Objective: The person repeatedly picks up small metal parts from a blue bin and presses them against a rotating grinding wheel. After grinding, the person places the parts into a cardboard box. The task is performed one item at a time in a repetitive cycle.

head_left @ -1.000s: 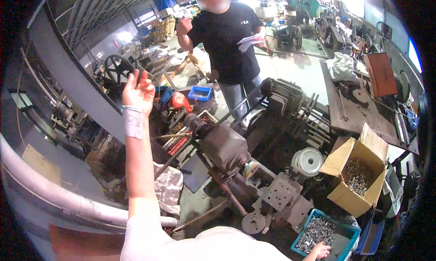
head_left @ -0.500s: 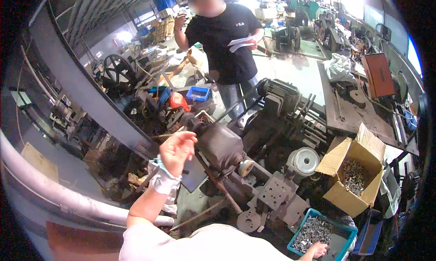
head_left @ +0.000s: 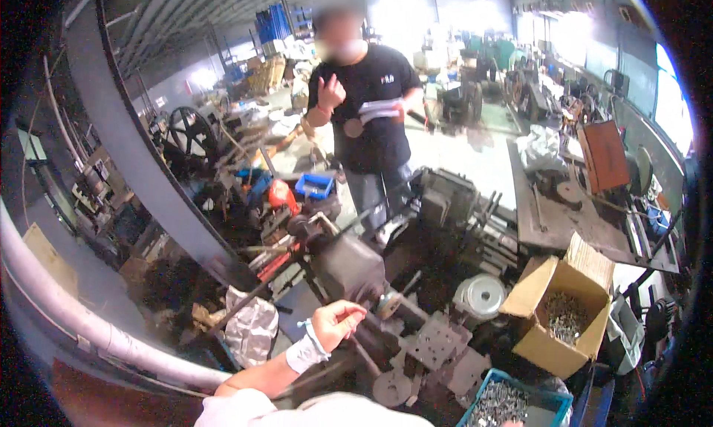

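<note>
My left hand (head_left: 336,326), with a pale band at the wrist, is held in front of the machine's grey headstock (head_left: 349,263), just left of its round spindle end (head_left: 388,304). Its fingers are bent and pressed together; anything pinched in them is too small to make out. Of my right hand (head_left: 512,424) only a sliver shows at the lower edge, by a teal tray (head_left: 558,402) of small metal parts (head_left: 499,403); its fingers are cut off. A drilled metal plate (head_left: 437,343) on the machine lies between the two hands.
An open cardboard box (head_left: 531,319) of small metal parts stands at the right, beside a round metal wheel (head_left: 480,296). Beyond the machine a person (head_left: 371,93) in a black shirt holds papers. A steel column (head_left: 160,156) and a thick pipe (head_left: 96,330) run along the left.
My left hand has come down and right to the spindle end, its fingers drawing together. My right hand has nearly left the picture. The view has tilted up; the person's raised hand has shifted.
</note>
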